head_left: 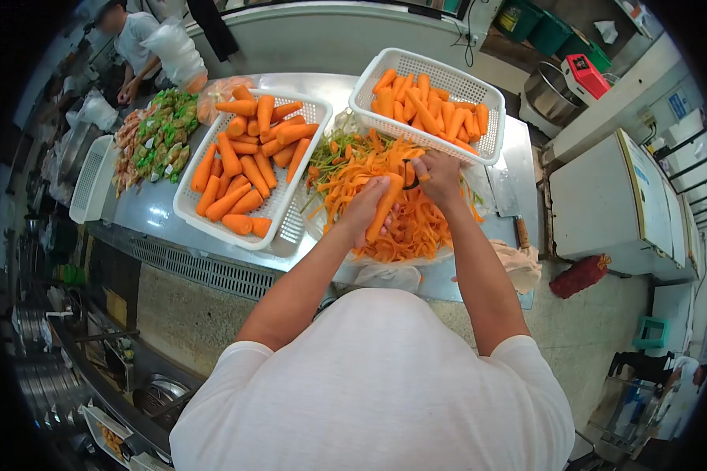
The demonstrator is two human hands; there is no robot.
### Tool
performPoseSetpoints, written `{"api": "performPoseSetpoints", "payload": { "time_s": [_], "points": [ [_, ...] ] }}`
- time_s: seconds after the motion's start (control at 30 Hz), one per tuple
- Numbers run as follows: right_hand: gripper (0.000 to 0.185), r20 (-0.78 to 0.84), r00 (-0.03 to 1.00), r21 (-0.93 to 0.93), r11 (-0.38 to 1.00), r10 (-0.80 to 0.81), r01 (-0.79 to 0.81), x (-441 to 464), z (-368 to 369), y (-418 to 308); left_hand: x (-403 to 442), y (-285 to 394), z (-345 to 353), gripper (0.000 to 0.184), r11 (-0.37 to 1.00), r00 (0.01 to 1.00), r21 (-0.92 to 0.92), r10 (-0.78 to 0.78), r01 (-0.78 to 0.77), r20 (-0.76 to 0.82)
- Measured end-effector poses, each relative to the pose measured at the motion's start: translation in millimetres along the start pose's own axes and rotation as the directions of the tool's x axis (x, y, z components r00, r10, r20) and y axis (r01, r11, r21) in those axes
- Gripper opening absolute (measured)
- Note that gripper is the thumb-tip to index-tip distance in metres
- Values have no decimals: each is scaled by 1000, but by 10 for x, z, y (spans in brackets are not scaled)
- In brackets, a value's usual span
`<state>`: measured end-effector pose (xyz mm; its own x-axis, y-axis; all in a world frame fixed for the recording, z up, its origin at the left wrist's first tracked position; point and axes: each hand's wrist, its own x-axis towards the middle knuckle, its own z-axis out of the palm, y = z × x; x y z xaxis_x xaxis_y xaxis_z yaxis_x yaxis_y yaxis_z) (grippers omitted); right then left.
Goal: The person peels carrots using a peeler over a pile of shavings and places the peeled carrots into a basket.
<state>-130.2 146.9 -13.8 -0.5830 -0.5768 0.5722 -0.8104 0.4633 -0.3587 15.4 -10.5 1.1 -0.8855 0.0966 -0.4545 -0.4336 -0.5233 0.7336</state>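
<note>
My left hand (364,206) is wrapped round a carrot (386,206), which slants upward over a heap of orange peelings (416,233). In my right hand (438,174) is a peeler (409,174) with a dark head, close by the carrot's upper end. Green carrot tops (334,165) lie among the peelings on the left. A white plastic basket (281,228) full of carrots stands to the left of my hands. Beyond my right hand, a second white basket (491,149) also holds carrots.
A cleaver (504,192) with a wooden handle lies on the metal table (526,169) at right, near a crumpled cloth or bag (517,265). Green-wrapped bundles (165,133) are piled at left. Another person (139,43) stands at the far left; one more (683,377) is at lower right.
</note>
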Motion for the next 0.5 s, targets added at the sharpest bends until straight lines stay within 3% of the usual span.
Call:
{"api": "performPoseSetpoints", "payload": {
  "time_s": [0.1,0.17,0.27,0.37,0.5],
  "points": [
    [42,-29,995,95,991,99,-96,104,-26,-44,36,15,70,29,994,989,36,104,-100,-107],
    [43,-14,1000,123,992,12,-10,105,18,-119,95,3,7,26,995,994,-2,104,-104,11],
    [44,38,993,8,993,113,-114,149,130,-1,200,-18,-25,25,990,993,-95,102,-108,-63],
    [45,22,1000,117,993,-3,0,201,87,-153,327,-65,-149,34,975,981,-108,192,-192,-12],
    [44,51,999,119,993,12,-18,302,151,-83,302,12,-219,34,972,977,-121,210,-203,46]
  ]
}}
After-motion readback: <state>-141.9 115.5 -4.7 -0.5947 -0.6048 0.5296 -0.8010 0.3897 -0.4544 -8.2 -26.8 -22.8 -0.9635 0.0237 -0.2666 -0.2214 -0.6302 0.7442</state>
